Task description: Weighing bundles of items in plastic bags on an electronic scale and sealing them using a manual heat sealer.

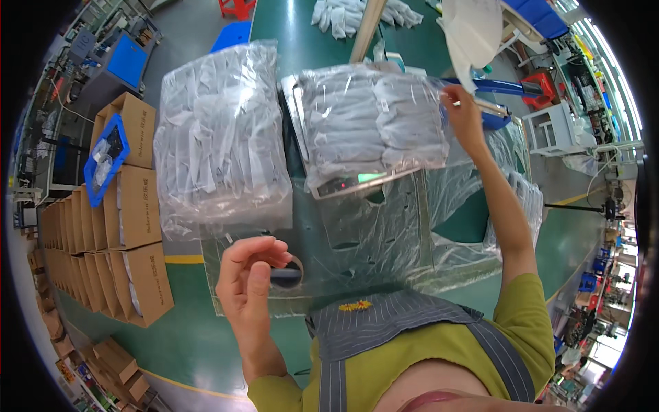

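A clear plastic bag (381, 123), packed with rows of white wrapped bundles, lies on a flat scale (329, 188) with a lit green display. At the bag's right end, my right hand (463, 117) has its fingers pinched on the plastic edge. My left hand (248, 278) hovers at the near left of the table, palm turned inward, fingers loosely curved and thumb apart, with nothing in it. Just beside its fingers is a roll of tape (288, 275), partly hidden by them. A second filled clear bag (220, 137) lies left of the scale.
Loose clear plastic sheeting (384, 240) covers the near table. Several cardboard boxes (141, 206) stand on the left, with a blue tray (106, 161) on top. Loose white bundles (340, 15) lie at the far end. Another filled bag (518, 209) is at the right edge.
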### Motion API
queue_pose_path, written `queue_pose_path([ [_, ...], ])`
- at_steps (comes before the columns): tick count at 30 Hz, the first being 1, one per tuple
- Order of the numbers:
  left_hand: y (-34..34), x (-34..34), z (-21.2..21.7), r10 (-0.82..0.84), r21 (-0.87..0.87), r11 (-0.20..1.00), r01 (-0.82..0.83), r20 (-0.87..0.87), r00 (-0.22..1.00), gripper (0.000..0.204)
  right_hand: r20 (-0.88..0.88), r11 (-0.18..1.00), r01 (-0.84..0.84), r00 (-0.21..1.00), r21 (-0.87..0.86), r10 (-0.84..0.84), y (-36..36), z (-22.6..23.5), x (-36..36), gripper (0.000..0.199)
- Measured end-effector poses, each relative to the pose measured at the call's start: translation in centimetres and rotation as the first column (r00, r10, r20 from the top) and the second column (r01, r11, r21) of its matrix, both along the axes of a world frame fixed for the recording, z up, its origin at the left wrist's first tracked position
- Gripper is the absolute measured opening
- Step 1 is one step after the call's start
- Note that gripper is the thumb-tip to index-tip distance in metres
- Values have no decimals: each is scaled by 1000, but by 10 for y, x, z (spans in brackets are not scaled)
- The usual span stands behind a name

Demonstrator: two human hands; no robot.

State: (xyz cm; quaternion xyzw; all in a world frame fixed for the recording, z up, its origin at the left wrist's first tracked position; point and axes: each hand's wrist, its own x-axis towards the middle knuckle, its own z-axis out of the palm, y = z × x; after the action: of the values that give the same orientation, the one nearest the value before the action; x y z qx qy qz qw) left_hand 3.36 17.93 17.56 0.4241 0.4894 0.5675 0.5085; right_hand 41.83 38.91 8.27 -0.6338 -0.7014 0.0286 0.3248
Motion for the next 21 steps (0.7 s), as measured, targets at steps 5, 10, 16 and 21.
queue_pose_path([
  [5, -4, 2, -4, -1, -31, 1000, 4, 73, 997, 25, -321, 893, 118, 906, -433, -275, -66, -13, 46, 44],
  [10, -7, 17, -9, -150, -57, 986, 159, 140, 979, 23, -591, 554, -286, 624, -782, -512, -82, 8, 24, 45],
  [16, -24, 64, 3, -250, -39, 966, 257, 128, 960, 21, -706, 854, -277, 694, -441, -140, -63, 41, 26, 30],
  [21, 46, 110, 7, 87, 309, 951, -2, -263, 961, 24, -600, 833, -552, 680, -40, 423, -94, 174, -20, 30],
])
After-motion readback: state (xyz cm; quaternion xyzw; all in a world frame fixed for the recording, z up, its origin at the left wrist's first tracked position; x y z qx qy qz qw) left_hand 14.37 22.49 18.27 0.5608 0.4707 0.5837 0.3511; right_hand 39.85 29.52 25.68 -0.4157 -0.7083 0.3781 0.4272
